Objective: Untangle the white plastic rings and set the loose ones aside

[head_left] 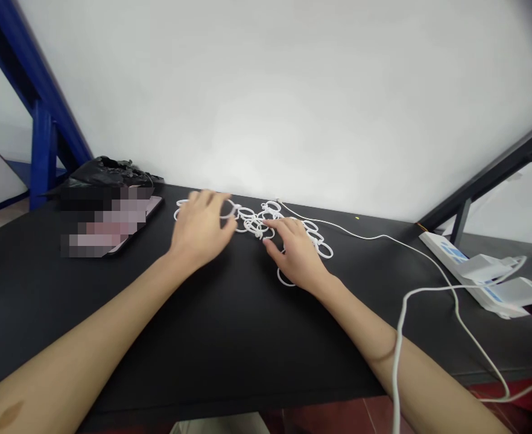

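White plastic rings [252, 225], each with a small knob or eyelet, lie in a loose overlapping pile on the black tabletop [230, 337]. Over the pile's left side is my left hand [201, 224], slightly blurred, its fingers stretched forward and thumb apart. One ring [228, 208] shows between its thumb and forefinger, and I cannot tell whether they touch it. My right hand [295, 250] rests over the right part of the pile, palm down, thumb and forefinger apart. Its palm and other fingers partly hide the rings beneath.
A phone [133, 226] with a blurred-out screen lies at left, before a crumpled black plastic bag [107, 173]. At right is a white power strip [474, 274] with plugged-in chargers. A white cable [402, 337] loops across my right forearm. The white wall [266, 102] stands behind.
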Demonstrator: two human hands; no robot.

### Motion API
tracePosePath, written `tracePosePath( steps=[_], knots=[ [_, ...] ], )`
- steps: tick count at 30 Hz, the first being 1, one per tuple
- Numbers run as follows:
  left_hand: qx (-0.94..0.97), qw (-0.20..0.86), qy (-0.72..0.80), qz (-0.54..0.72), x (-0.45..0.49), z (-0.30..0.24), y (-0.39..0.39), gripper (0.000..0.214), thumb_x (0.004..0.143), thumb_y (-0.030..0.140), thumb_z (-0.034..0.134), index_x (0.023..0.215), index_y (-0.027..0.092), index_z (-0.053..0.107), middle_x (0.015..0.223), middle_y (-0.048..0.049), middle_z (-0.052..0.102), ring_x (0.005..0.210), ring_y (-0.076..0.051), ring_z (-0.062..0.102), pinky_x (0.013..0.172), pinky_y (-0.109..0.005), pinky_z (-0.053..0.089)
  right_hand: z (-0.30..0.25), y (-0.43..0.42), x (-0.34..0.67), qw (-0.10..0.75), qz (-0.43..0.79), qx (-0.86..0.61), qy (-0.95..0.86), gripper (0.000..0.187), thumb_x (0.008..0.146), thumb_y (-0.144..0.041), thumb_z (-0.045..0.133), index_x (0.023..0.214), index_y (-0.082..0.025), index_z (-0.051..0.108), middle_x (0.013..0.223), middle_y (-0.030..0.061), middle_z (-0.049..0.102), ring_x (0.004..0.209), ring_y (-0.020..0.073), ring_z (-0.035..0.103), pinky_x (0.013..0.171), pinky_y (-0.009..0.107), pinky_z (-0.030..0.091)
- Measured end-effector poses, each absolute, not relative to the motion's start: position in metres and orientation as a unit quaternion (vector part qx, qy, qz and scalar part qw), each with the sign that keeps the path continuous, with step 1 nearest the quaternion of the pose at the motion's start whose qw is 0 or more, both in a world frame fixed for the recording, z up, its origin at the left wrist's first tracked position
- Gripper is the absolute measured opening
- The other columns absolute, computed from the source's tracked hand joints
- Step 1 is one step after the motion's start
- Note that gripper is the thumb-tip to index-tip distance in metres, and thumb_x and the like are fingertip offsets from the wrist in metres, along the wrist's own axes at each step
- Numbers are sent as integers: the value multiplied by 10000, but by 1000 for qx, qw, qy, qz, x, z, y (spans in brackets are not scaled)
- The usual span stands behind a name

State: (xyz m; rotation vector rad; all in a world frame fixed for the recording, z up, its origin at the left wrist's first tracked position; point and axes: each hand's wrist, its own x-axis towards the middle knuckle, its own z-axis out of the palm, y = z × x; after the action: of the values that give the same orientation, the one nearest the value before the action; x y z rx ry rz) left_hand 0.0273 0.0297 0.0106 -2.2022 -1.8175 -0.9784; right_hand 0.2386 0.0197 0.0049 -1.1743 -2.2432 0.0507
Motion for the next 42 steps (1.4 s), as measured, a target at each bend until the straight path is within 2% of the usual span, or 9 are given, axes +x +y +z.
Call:
tracePosePath(
  steps=[4, 7, 13, 17, 20, 24, 32, 39, 42],
  knots=[
    [-664, 83, -695, -261, 11, 4, 38, 472, 854, 314, 472, 1260, 95, 575, 1234, -248, 587, 1150, -462, 467, 884, -590, 411, 0, 25, 243, 211, -23, -443, -871, 277, 914, -137, 520, 1159, -180, 643, 1059, 114, 674, 978, 281, 511, 915, 479, 469],
    [-713, 71, -645, -265, 16, 0, 36, 456, 864, 303, 464, 1278, 142, 569, 1288, -191, 579, 1195, -430, 437, 948, -584, 375, -3, 27, 243, 210, -7, -444, -871, 221, 917, -117, 511, 1063, -185, 663, 963, 88, 686, 899, 256, 509, 857, 430, 480],
    [-842, -18, -446, -302, 39, 2, 21, 355, 876, 237, 478, 1213, 197, 584, 1188, -76, 627, 1103, -280, 471, 979, -460, 400, 1, 24, 239, 292, 16, -403, -867, 321, 917, -86, 488, 1190, -192, 617, 921, 73, 639, 869, 220, 539, 848, 391, 478],
    [-846, -65, -428, -312, 41, 4, 18, 454, 872, 355, 571, 1292, 192, 510, 1251, -79, 603, 1118, -272, 474, 985, -447, 399, 8, 19, 237, 376, 86, -402, -831, 284, 913, -115, 498, 1137, -220, 638, 879, 35, 583, 765, 155, 562, 740, 313, 501],
    [-849, -69, -426, -305, 40, 5, 19, 528, 856, 453, 622, 1298, 189, 506, 1268, -82, 604, 1128, -278, 476, 997, -455, 388, 11, 15, 235, 423, 175, -399, -794, 201, 919, -167, 526, 1083, -202, 638, 899, 30, 633, 781, 140, 623, 728, 291, 519],
    [-849, -72, -416, -318, 40, 7, 20, 457, 886, 453, 598, 1261, 199, 535, 1231, -67, 632, 1090, -258, 505, 976, -432, 404, 12, 12, 234, 426, 234, -396, -779, 178, 949, -251, 535, 1094, -212, 630, 907, 17, 697, 798, 139, 679, 749, 285, 535],
    [-835, -69, -421, -347, 39, 6, 21, 325, 871, 379, 597, 1132, 186, 582, 1063, -59, 637, 1004, -242, 520, 884, -391, 458, 12, 15, 237, 398, 76, -384, -830, 172, 951, -192, 528, 1041, -208, 674, 950, 38, 711, 837, 156, 656, 741, 291, 517],
    [-821, -101, -440, -349, 43, 7, 17, 282, 833, 367, 585, 1057, 197, 573, 1000, -45, 617, 986, -234, 513, 846, -375, 472, 14, 14, 234, 407, 71, -380, -828, 152, 945, -183, 544, 969, -230, 687, 934, 17, 741, 841, 162, 681, 746, 293, 531],
    [-821, -79, -449, -345, 40, 12, 20, 279, 833, 369, 563, 1053, 197, 571, 1016, -49, 613, 999, -235, 516, 871, -378, 470, 10, 15, 233, 401, 78, -406, -818, 191, 950, -228, 545, 1099, -238, 664, 987, 29, 742, 849, 176, 679, 754, 312, 542]
  ],
)
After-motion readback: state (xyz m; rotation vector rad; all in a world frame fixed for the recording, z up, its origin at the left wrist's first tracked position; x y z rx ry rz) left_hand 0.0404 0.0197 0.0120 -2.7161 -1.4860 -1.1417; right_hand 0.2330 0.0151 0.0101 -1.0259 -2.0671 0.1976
